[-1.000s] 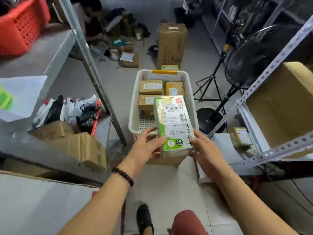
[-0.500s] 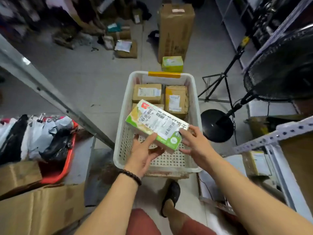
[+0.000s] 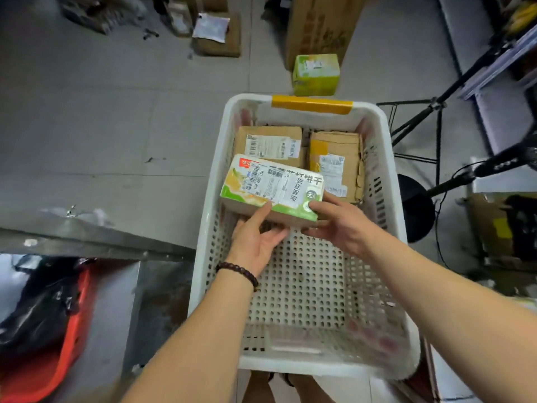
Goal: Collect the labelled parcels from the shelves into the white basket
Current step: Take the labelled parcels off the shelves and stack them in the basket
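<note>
both hands, left (image 3: 255, 242) & right (image 3: 340, 225), pinching green labelled box (image 3: 273, 189), lowering into white basket (image 3: 389, 199); next: set beside brown parcels (image 3: 270, 145), let go.

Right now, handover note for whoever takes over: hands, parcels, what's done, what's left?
Left hand: grip on the near edge of the green parcel, thumb on top, fingers beneath.
Right hand: grip on its near right corner.
Green parcel: held inside the white basket, not yet released.
Done: left brown parcel and right brown parcel lie at the basket's far end.
Left: set the green parcel down, let go, then probably fetch more from the shelves.
</note>
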